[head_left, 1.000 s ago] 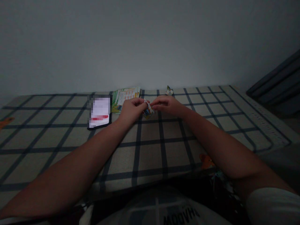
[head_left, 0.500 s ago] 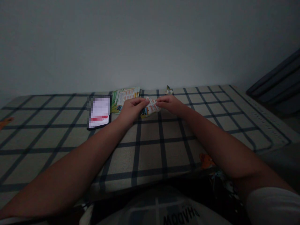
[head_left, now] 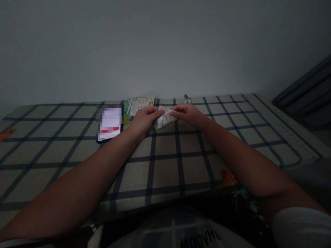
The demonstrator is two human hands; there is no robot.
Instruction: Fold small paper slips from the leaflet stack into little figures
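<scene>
Between my two hands is a printed paper leaflet [head_left: 163, 120], white with orange print and some yellow and green at its lower left corner. It looks bent or partly folded along the top. My left hand [head_left: 145, 120] pinches its upper left side between thumb and fingers. On the other side, my right hand [head_left: 188, 114] pinches the upper right edge. A spread stack of similar green and white leaflets [head_left: 141, 105] lies just behind my left hand. Partly hidden behind my right hand sits a small folded paper piece [head_left: 187, 99].
A tablet or phone [head_left: 110, 122] with a lit, blurred screen lies left of the stack. The checked cloth [head_left: 165, 165] covers the table. A grey wall [head_left: 165, 48] rises behind it, and dark folded fabric [head_left: 307, 82] hangs at the right.
The leaflet's top has bent over further and its printed face has tilted. My right fingers have shifted slightly left along its edge. The other things lie as before.
</scene>
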